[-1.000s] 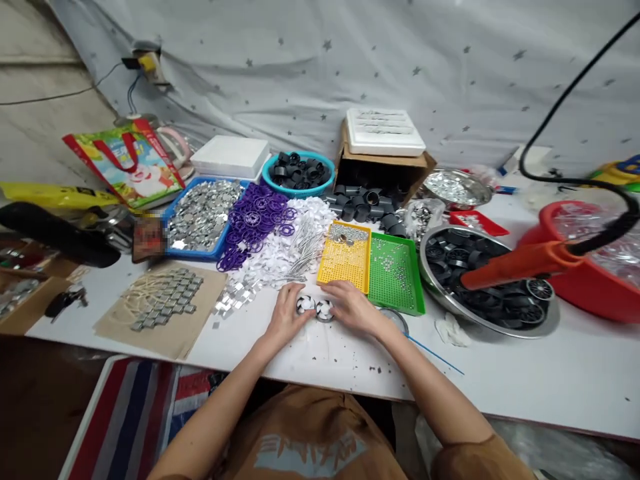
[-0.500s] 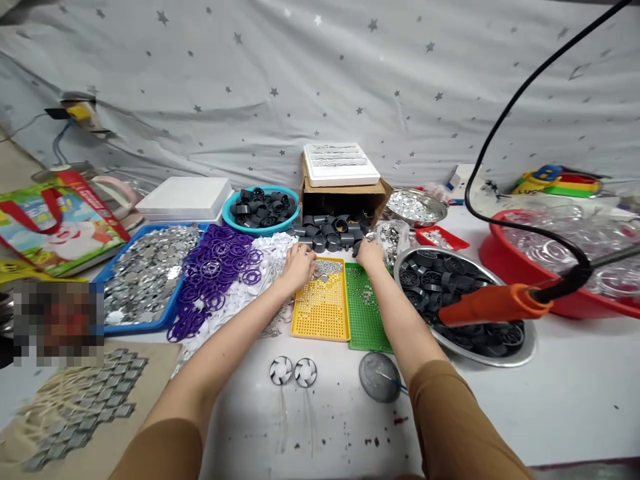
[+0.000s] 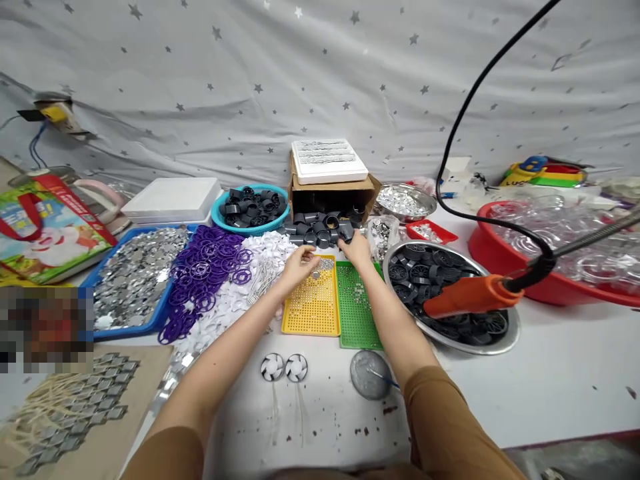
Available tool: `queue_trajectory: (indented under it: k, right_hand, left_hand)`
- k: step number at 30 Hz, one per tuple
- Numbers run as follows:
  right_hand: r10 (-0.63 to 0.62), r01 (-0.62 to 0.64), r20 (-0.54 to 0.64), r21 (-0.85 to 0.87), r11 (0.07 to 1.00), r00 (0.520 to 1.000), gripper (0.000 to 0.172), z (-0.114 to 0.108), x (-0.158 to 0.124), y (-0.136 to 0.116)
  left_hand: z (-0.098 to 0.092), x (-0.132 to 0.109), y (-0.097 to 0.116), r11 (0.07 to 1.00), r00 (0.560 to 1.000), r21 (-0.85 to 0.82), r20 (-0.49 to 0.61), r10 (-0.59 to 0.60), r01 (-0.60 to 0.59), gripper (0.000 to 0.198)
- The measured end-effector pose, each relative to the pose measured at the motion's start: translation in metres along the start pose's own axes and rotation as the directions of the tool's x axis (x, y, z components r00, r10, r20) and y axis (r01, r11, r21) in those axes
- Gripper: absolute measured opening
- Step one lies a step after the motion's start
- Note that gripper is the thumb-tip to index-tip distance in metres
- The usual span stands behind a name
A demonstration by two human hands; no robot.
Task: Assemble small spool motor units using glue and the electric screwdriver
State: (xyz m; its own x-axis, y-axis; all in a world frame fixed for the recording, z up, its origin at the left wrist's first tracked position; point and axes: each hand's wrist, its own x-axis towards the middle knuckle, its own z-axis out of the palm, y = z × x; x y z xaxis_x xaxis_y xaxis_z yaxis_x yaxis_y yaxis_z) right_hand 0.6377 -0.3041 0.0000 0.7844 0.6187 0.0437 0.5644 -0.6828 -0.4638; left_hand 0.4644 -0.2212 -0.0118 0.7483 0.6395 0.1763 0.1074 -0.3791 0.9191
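Observation:
My left hand [image 3: 299, 265] hovers at the top left corner of the yellow perforated tray [image 3: 311, 307], thumb and fingers pinched together. Whatever sits between those fingertips is too small to make out. Small shiny pieces lie at that tray's upper end. At the front of a pile of black plastic rings [image 3: 310, 238], my right hand [image 3: 357, 251] has its fingers closed on one black ring [image 3: 345, 231]. Below that hand lies the green perforated tray [image 3: 353, 323], dotted with tiny bits. Two black-rimmed white fan-shaped pieces [image 3: 273, 367] rest nearer to me, side by side.
A metal basin [image 3: 510, 343] of black wheels stands right, with an orange-handled tool [image 3: 465, 295] on a black cable above it. Purple rings [image 3: 200, 270] and a blue tray [image 3: 150, 327] lie left. A grey round dish [image 3: 370, 375] sits in front; a cardboard box [image 3: 371, 193] stands behind.
My right hand has moved onto a black ring at the pile's front. My left hand has lifted slightly from the shiny pieces, fingers pinched. The whole view has shifted a little.

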Motion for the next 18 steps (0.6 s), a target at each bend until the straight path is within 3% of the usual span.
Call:
queue_trajectory:
  k: [2,3,4,6,7,9,11,13,16,18]
  right_hand:
    - [-0.171,0.167,0.038,0.095,0.981,0.985,0.055,-0.008,-0.033,-0.015]
    - [-0.289,0.276,0.064,0.166,0.947,0.955,0.055,-0.009,-0.052,-0.021]
    - [-0.425,0.392,0.073,0.268,0.88,0.902,0.055,-0.009,-0.073,-0.026]
    - [-0.574,0.489,0.076,0.441,0.753,0.815,0.055,-0.003,-0.111,-0.029]
    - [-0.6,0.467,0.103,0.529,0.709,0.793,0.055,0.002,-0.129,-0.029]
    - [-0.581,0.287,0.236,0.689,0.665,0.779,0.051,0.015,-0.159,-0.025]
    - [-0.559,0.042,0.387,0.795,0.605,0.733,0.045,0.03,-0.185,-0.024]
    - [-0.555,-0.127,0.473,0.827,0.548,0.684,0.044,0.045,-0.21,-0.029]
    - [-0.6,-0.149,0.489,0.838,0.526,0.633,0.046,0.062,-0.248,-0.048]
    - [-0.639,-0.011,0.429,0.835,0.55,0.639,0.047,0.073,-0.274,-0.063]
  left_hand:
    - [-0.004,-0.012,0.01,0.988,0.998,-0.141,0.011,-0.069,0.07,0.04]
    - [-0.007,-0.021,0.014,0.973,0.994,-0.205,0.025,-0.102,0.105,0.046]
    - [-0.011,-0.033,0.017,0.952,0.989,-0.27,0.046,-0.138,0.145,0.051]
    - [-0.021,-0.064,0.022,0.887,0.971,-0.397,0.086,-0.222,0.238,0.056]
    - [-0.028,-0.083,0.023,0.845,0.958,-0.454,0.099,-0.268,0.283,0.056]
    - [-0.045,-0.125,0.021,0.758,0.93,-0.551,0.1,-0.355,0.348,0.051]
    - [-0.064,-0.17,0.015,0.685,0.909,-0.637,0.063,-0.412,0.354,0.045]
    - [-0.081,-0.217,0.005,0.613,0.896,-0.726,0.009,-0.443,0.311,0.045]
    - [-0.099,-0.281,-0.014,0.558,0.87,-0.804,-0.113,-0.48,0.203,0.049]
    - [-0.104,-0.315,-0.026,0.538,0.835,-0.83,-0.186,-0.518,0.149,0.047]
